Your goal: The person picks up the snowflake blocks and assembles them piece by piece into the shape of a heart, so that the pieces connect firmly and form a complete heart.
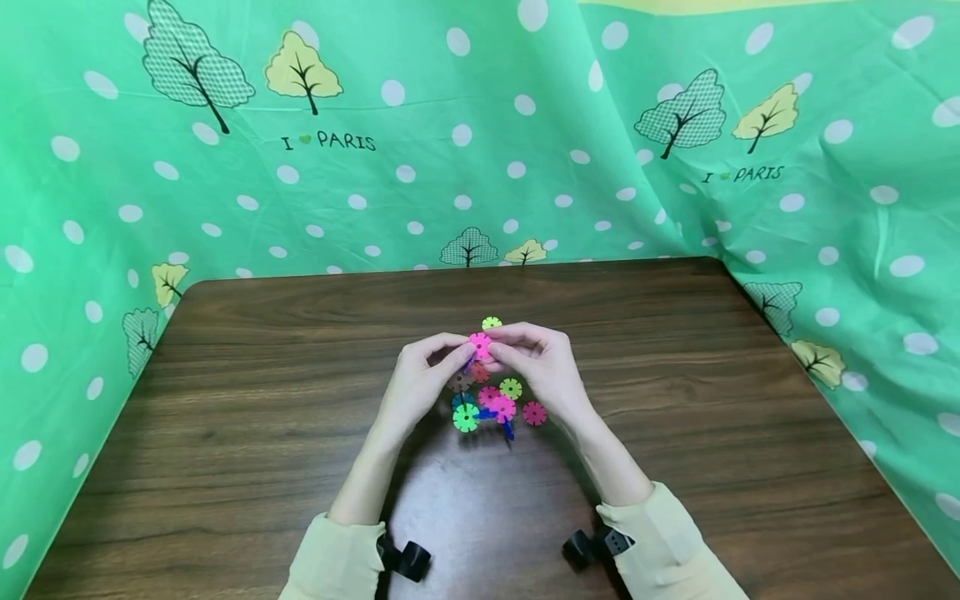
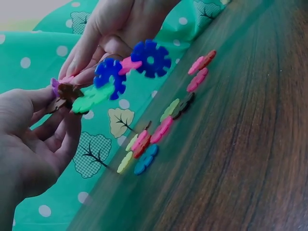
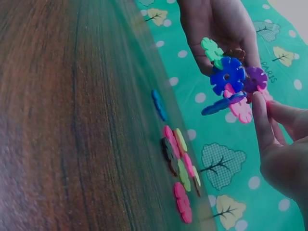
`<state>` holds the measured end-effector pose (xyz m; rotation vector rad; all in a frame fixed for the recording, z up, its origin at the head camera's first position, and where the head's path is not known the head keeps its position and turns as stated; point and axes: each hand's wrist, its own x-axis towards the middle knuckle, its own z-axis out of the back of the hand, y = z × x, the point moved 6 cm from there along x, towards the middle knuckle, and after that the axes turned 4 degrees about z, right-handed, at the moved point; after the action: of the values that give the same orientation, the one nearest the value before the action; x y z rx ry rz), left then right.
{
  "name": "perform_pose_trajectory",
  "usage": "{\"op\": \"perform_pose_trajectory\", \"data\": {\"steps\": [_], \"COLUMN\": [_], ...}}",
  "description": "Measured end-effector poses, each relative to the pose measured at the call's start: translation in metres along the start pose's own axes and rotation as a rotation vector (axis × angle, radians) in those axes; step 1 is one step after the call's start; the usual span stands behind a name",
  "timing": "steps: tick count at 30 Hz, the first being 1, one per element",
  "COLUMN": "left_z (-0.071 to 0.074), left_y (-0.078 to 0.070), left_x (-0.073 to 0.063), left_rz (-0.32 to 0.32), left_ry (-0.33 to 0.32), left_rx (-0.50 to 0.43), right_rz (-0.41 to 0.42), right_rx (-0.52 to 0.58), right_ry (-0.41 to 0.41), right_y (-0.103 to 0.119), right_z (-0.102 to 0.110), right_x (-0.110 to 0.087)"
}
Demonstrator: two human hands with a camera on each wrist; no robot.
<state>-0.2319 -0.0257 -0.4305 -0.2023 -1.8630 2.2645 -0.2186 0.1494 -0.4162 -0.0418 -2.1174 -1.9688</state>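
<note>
Above the table, both hands hold up a joined cluster of notched plastic snowflake discs. My left hand pinches the cluster at its brown disc, next to a purple disc. Thumb and fingers of my right hand pinch a pink snowflake disc at the cluster's upper end. From there the cluster runs through a green disc, blue discs and another pink disc. The fingertips of both hands come close together and partly hide the discs between them.
Loose snowflake discs lie on the wooden table below the hands, among them a pink one, a blue one and a dark one. One yellow-green disc lies just beyond the fingers. A green polka-dot cloth hangs behind the table.
</note>
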Motion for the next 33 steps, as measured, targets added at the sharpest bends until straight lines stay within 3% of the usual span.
{"op": "perform_pose_trajectory", "data": {"steps": [11, 19, 29, 33], "left_z": [0.001, 0.009, 0.038, 0.042], "left_y": [0.001, 0.001, 0.009, 0.013], "left_x": [0.001, 0.002, 0.002, 0.002], "left_rz": [0.018, 0.013, 0.097, 0.123], "left_ry": [0.088, 0.077, -0.042, -0.080], "left_rx": [-0.001, 0.014, -0.113, -0.140], "right_rz": [-0.004, -0.013, 0.020, 0.020], "right_rx": [-0.035, -0.025, -0.045, -0.076], "right_ry": [0.004, 0.016, -0.016, -0.024], "right_y": [0.002, 0.004, 0.009, 0.008], "right_z": [0.002, 0.002, 0.013, 0.022], "right_x": [0.000, -0.002, 0.000, 0.000]}}
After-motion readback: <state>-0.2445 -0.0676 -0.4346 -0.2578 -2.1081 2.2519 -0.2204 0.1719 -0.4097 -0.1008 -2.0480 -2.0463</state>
